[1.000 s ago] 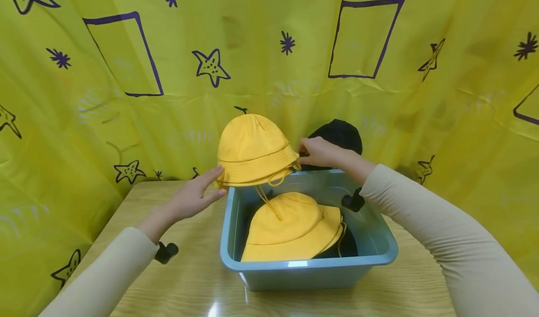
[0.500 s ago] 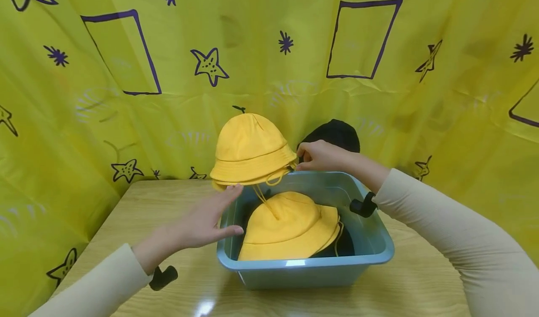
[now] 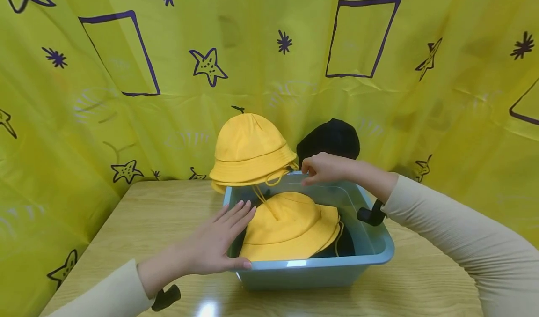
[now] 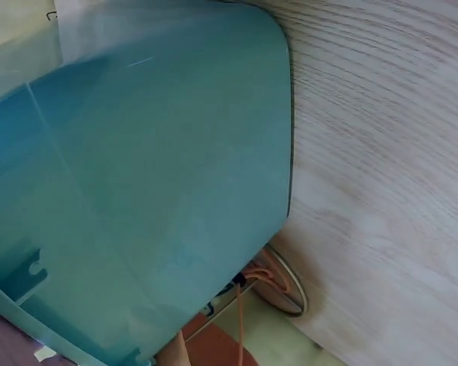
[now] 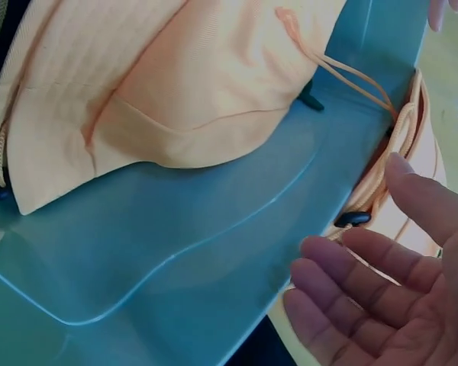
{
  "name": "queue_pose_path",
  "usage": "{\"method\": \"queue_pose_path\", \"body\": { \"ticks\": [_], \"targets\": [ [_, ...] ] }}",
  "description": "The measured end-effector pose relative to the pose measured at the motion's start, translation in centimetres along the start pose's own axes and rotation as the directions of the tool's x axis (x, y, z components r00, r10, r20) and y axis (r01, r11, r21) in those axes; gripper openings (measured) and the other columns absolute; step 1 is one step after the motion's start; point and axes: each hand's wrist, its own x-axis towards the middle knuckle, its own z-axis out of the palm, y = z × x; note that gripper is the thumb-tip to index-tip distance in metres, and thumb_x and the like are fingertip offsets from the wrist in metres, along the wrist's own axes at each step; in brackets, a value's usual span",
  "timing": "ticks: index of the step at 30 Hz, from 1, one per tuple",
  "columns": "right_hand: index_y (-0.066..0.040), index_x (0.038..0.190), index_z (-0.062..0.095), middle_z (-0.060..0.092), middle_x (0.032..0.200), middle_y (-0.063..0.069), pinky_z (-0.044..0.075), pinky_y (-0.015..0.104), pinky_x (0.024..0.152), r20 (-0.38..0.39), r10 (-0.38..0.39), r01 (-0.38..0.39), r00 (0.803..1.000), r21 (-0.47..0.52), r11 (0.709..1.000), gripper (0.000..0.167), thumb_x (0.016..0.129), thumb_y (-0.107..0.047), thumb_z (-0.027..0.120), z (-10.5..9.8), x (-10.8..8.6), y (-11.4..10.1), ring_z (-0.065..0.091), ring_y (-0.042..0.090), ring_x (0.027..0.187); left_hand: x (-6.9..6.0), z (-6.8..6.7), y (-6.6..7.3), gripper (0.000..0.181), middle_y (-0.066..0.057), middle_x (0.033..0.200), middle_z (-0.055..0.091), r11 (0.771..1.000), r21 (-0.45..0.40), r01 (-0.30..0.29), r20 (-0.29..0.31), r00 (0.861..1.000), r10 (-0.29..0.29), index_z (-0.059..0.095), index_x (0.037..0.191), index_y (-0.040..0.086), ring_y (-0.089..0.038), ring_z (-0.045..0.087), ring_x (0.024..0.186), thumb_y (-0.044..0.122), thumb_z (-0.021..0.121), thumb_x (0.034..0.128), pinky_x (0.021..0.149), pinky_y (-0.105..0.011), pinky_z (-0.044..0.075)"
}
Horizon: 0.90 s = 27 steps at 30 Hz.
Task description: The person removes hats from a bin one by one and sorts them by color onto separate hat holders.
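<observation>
Upper yellow hat [image 3: 250,139]: round crown, tiny dark sprout [image 3: 239,108] up top, brim over back L corner of bin [image 3: 303,276], cord [image 3: 260,195] dangling onto yellow hat #2 [image 3: 284,228] inside. Both hands empty: L hand [image 3: 212,246] straight-fingered by rim, R hand [image 3: 326,168] loosely curled nr brim.

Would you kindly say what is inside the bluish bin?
The bin holds at least one yellow hat, with something black showing beneath it. What else the hat covers cannot be seen.

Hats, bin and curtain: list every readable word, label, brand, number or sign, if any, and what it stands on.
None: no words, labels, brands, numbers or signs readable on the yellow hats, black item or blue bin. The yellow curtain bears only drawings, such as stars and bursts.
</observation>
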Motion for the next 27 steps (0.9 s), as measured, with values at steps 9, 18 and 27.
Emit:
{"method": "queue_pose_path", "body": {
  "ticks": [9, 18, 27],
  "targets": [
    [0.002, 0.105, 0.063, 0.065, 0.095, 0.008, 0.053, 0.032, 0.073, 0.105, 0.051, -0.051, 0.993, -0.003, 0.999, 0.039, 0.086, -0.031, 0.069, 1.4, 0.3, 0.6, 0.062, 0.018, 0.083, -0.2, 0.9, 0.0, 0.094, -0.011, 0.158, 0.008, 1.0, 0.001, -0.006, -0.038, 0.999, 0.006, 0.012, 0.153, 0.01, -0.027, 0.004, 0.146, 0.076, 0.022, 0.0864, 0.114, -0.054, 0.014],
    [-0.009, 0.067, 0.046, 0.033, 0.058, -0.004, 0.027, 0.021, 0.054, 0.226, 0.085, -0.08, 0.97, -0.03, 0.996, 0.035, 0.087, -0.027, 0.068, 3.7, 1.4, 1.2, 0.028, 0.009, 0.052, -0.1, 0.8, -0.1, 0.092, -0.011, 0.158, 0.008, 1.0, 0.009, -0.006, -0.049, 0.999, 0.006, 0.01, 0.153, 0.013, -0.027, 0.004, 0.146, 0.075, 0.024, 0.0871, 0.113, -0.055, 0.015],
    [-0.009, 0.077, 0.055, 0.04, 0.064, -0.002, 0.032, 0.021, 0.055, 0.288, 0.15, -0.145, 0.946, -0.037, 0.989, 0.027, 0.088, -0.03, 0.066, 5.4, 1.8, 1.3, 0.04, 0.012, 0.058, -0.2, 0.6, 0.1, 0.092, -0.012, 0.158, 0.008, 1.0, 0.006, -0.005, -0.037, 0.999, 0.005, 0.008, 0.153, 0.014, -0.032, 0.009, 0.145, 0.076, 0.022, 0.0868, 0.113, -0.056, 0.014]
  ]
}}
